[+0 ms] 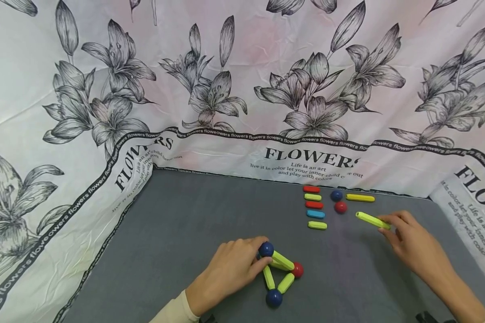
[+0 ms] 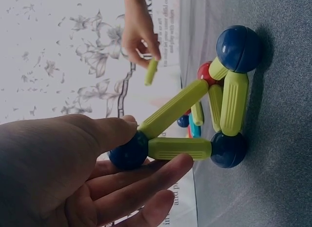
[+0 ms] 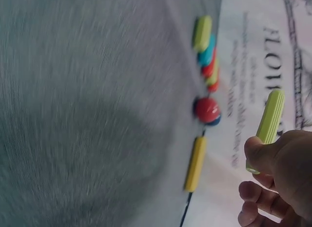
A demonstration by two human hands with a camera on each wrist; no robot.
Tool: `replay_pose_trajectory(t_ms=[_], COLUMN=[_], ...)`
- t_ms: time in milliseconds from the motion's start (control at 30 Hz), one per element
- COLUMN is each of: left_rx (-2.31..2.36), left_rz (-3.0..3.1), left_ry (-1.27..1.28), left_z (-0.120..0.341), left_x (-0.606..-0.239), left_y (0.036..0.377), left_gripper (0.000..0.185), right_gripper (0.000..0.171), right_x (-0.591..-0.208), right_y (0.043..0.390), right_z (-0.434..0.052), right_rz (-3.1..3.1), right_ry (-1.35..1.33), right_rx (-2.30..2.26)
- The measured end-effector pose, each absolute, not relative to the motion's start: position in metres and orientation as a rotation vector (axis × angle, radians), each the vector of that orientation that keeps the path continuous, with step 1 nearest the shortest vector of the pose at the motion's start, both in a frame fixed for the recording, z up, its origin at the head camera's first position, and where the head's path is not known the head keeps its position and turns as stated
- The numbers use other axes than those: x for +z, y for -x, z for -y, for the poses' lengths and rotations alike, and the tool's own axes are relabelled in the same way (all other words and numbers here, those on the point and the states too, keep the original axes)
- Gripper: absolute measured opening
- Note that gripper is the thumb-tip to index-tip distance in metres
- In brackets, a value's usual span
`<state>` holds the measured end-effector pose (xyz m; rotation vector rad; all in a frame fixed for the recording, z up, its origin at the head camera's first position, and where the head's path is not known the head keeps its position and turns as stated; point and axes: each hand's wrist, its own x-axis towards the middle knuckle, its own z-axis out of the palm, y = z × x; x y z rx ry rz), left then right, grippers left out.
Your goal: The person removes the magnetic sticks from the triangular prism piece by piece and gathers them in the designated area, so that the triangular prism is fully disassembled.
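Observation:
My left hand grips a blue ball at the raised corner of a frame of yellow-green magnetic sticks and balls. Thumb and fingers sit around that ball in the left wrist view, and one finger lies along a yellow-green stick. Low on the frame are a red ball and a blue ball; another blue ball is mostly hidden by the hand in the head view. Up off the table at the right, my right hand pinches one end of a loose yellow-green stick.
Toward the back, a column of short sticks in red, yellow-green and blue lies on the grey cloth. Beside it are a loose blue ball, a red ball and a yellow stick. A flower-printed sheet rises behind.

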<state>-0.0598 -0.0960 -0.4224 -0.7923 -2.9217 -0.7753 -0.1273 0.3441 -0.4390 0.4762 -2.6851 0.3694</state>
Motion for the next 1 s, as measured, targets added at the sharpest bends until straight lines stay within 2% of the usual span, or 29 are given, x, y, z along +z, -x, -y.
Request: replay_pose_trajectory(t_ms=[533,1000], left_rx=[-0.800,-0.780], left_rz=[2.940,2.942], left_ry=[0.807,0.818], left_z=[0.098,0.099], left_x=[-0.422,-0.422], left_y=[0.061,0.060], left_gripper=[0.034,0.036], right_gripper=[0.032,0.031], right_x=[-0.456,-0.462], right_y=[0.189,0.214], right_z=[-0.374,-0.374], right_rz=[2.856,2.990], right_ry=[-0.532,-0.522], right_rx=[0.209,0.122])
